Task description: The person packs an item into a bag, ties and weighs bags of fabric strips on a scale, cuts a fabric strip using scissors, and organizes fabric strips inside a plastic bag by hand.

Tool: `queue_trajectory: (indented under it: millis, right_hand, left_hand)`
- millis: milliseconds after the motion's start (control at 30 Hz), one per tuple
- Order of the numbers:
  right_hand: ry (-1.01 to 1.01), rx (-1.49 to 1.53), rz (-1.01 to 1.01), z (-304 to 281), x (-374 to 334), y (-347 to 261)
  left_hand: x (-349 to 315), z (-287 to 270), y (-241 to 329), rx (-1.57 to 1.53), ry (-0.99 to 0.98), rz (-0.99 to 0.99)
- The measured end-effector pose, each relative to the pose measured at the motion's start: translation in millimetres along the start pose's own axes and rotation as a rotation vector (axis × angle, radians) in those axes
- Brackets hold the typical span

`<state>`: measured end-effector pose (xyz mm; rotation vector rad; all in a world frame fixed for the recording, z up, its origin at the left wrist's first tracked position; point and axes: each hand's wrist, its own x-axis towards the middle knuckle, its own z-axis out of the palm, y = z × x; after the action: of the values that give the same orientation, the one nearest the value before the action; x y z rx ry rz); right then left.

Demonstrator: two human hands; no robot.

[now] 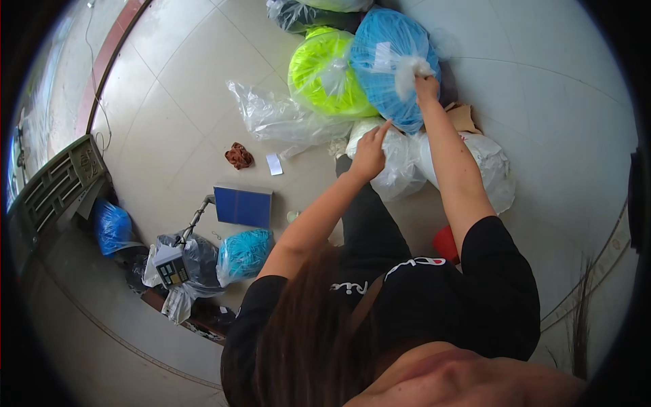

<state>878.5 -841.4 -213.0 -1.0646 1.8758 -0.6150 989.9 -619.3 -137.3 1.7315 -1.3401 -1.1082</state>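
A big clear plastic bag of blue material sits on the floor at the upper middle, with a white paper label on it. My right hand is closed around the bunched, whitish neck of this bag. Lower and to the left, my left hand has its index finger stretched toward the bag's near edge; whether it touches cannot be made out. Nothing shows in that hand. Beneath it lies a whitish plastic bag. A bag of neon yellow-green material leans against the blue one's left side.
Crumpled clear plastic, a brown bundle and a white card lie left. A blue-topped platform scale stands nearer, beside a turquoise bundle. Right are a white sack, cardboard and something red.
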Motion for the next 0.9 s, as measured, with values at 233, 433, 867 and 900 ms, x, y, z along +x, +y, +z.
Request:
queue_trajectory:
  millis: [233, 433, 867, 900]
  right_hand:
    - [0.204, 0.146, 0.185, 11, 44, 47]
    - [0.039, -0.588, -0.233, -34, 6, 55]
    - [-1.219, -1.509, 0.877, -203, -328, 67]
    - [-1.186, -1.475, 0.799, -200, -340, 64]
  left_hand:
    - [-216, -15, -149, 0.331, -0.311, -0.640]
    - [-344, -8, -183, -0.038, -0.227, -1.287]
    - [-424, -3, -174, -0.444, -0.072, -1.412]
    - [-428, -15, -172, -0.456, -0.040, -1.389]
